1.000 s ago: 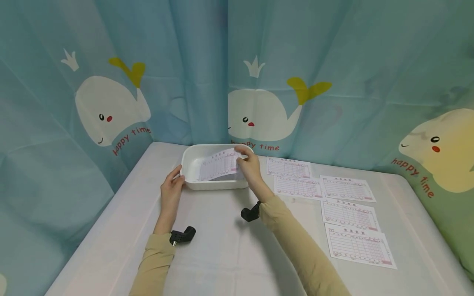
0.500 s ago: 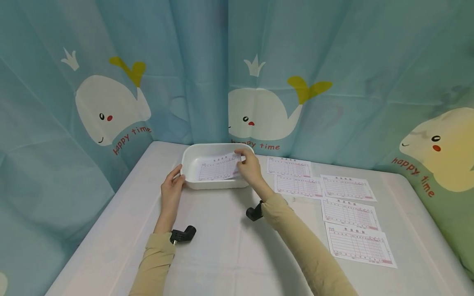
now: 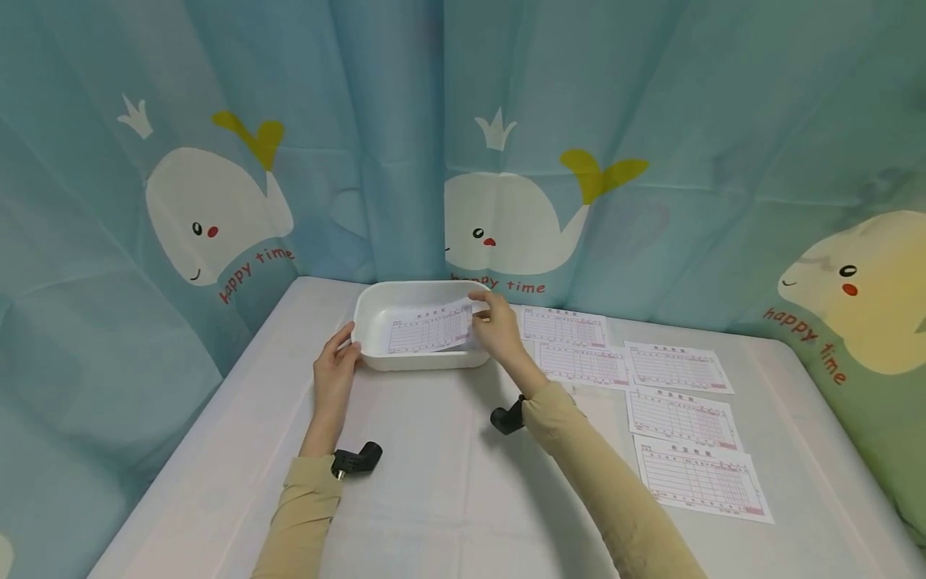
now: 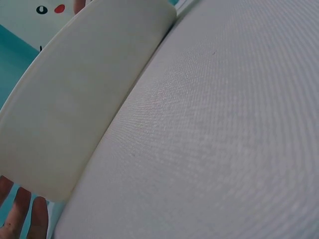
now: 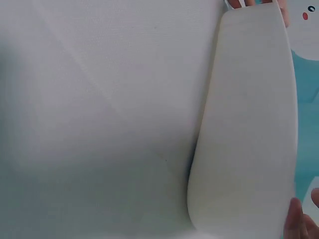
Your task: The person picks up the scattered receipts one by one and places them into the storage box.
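Nearest me, the worktop (image 3: 412, 458) lies under my sleeves, and my right sleeve (image 3: 608, 490) passes beside five loose paper slips (image 3: 705, 478) right of my right hand. A careless sideways sweep could drag them out of place, since nothing weighs them down. The wrist camera (image 3: 510, 416) below my right hand could also snag one.

Farther out, my left hand (image 3: 336, 370) touches the left end of the white tray (image 3: 425, 363), its fingers fairly straight and apart. If it pushes harder than my right hand balances, the tray could slide.

My right hand (image 3: 501, 330) is bent over the tray's right end, finger and thumb beside the form (image 3: 428, 330), which lies slanted inside, between my hands. I cannot tell whether they pinch its edge; if so, pulling away could lift or crease it.
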`<state>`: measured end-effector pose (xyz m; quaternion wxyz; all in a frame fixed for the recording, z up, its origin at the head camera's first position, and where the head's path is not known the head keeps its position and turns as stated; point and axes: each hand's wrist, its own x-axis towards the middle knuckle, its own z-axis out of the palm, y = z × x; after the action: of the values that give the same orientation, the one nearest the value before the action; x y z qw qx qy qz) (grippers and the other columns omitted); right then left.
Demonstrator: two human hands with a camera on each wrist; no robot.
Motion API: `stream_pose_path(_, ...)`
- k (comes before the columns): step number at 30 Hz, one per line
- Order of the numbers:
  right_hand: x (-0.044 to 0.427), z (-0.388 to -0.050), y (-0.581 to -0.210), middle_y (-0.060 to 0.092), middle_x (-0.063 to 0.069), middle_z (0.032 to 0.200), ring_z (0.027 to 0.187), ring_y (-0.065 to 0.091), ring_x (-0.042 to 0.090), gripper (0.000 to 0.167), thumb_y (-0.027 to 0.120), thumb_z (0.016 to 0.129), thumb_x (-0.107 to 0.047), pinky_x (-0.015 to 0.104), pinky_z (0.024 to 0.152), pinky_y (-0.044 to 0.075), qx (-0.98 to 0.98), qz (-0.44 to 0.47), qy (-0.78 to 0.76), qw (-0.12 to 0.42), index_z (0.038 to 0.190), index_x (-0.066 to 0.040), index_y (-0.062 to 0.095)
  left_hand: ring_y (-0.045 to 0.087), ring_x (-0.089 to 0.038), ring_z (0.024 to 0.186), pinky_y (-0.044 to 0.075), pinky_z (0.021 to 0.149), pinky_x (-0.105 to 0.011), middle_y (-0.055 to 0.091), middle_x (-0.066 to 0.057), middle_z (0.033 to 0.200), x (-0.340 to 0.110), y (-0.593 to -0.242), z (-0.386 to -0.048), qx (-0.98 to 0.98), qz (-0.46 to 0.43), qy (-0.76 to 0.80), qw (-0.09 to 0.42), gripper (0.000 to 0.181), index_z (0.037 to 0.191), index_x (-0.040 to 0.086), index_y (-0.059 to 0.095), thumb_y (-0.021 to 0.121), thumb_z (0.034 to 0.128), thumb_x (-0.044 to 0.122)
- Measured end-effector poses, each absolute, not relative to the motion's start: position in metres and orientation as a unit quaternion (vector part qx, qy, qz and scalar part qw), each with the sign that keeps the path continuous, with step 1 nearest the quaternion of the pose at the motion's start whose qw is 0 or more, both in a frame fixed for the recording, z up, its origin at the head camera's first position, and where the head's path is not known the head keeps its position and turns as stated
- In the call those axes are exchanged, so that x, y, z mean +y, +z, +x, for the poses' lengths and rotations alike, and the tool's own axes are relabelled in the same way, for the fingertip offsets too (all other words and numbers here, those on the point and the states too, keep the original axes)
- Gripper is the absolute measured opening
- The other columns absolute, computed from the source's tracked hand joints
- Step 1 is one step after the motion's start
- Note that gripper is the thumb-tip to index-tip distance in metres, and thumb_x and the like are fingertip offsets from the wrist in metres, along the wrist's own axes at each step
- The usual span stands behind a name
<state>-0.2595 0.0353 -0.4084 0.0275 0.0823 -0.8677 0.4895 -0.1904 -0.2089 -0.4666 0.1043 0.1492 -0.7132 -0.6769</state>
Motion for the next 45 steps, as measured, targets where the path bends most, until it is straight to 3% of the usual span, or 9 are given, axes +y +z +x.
stream_pose_path(5,0.04,-0.258,-0.405,0.047,0.016,0.138,0.113,0.061,0.032,0.04,0.051,0.092,0.002,0.039,0.088,0.055,-0.866,0.084,0.493,0.026,0.131,-0.007,0.055,0.051,-0.018,0.128,0.045,0.102,-0.029,0.045,-0.001,0.149,-0.209,-0.466,-0.191,-0.711,0.149,-0.68,0.105,0.046,0.145,0.02,0.043,0.049,0.0997,0.018)
stream_pose_path(20,0.061,-0.239,-0.4,0.062,0.016,0.121,0.106,0.061,0.03,0.034,0.055,0.091,-0.002,0.042,0.09,0.053,-0.859,0.114,0.497,0.055,0.125,-0.004,0.059,0.05,-0.018,0.129,0.045,0.093,-0.014,0.043,0.0,0.15,-0.208,-0.463,-0.189,-0.715,0.151,-0.674,0.106,0.046,0.146,0.02,0.042,0.048,0.1003,0.02)
stream_pose_path(29,0.075,-0.223,-0.403,0.065,0.016,0.116,0.104,0.063,0.029,0.032,0.058,0.09,-0.002,0.042,0.089,0.053,-0.857,0.103,0.501,0.07,0.121,-0.005,0.062,0.049,-0.017,0.129,0.045,0.106,-0.032,0.042,0.001,0.15,-0.21,-0.464,-0.19,-0.714,0.153,-0.675,0.107,0.045,0.145,0.02,0.043,0.048,0.1002,0.019)
stream_pose_path(33,0.08,-0.215,-0.405,0.066,0.016,0.114,0.102,0.064,0.028,0.031,0.059,0.089,-0.003,0.043,0.089,0.053,-0.853,0.096,0.508,0.074,0.119,-0.005,0.063,0.049,-0.018,0.129,0.046,0.104,-0.028,0.043,0.0,0.15,-0.21,-0.464,-0.19,-0.717,0.154,-0.671,0.107,0.045,0.145,0.021,0.043,0.048,0.1003,0.02)
stream_pose_path(40,0.09,-0.2,-0.405,0.067,0.013,0.115,0.103,0.063,0.027,0.03,0.06,0.089,-0.005,0.043,0.091,0.051,-0.85,0.083,0.516,0.075,0.119,-0.008,0.064,0.05,-0.02,0.128,0.047,0.091,-0.015,0.045,-0.004,0.148,-0.209,-0.465,-0.189,-0.7,0.146,-0.69,0.112,0.045,0.144,0.017,0.044,0.049,0.0993,0.016)
stream_pose_path(45,0.099,-0.187,-0.402,0.067,0.011,0.115,0.105,0.063,0.026,0.029,0.06,0.09,-0.004,0.043,0.092,0.051,-0.844,0.069,0.524,0.089,0.118,-0.009,0.065,0.049,-0.018,0.129,0.047,0.092,-0.014,0.044,-0.002,0.149,-0.208,-0.464,-0.188,-0.701,0.145,-0.69,0.102,0.045,0.145,0.019,0.044,0.049,0.0997,0.018)
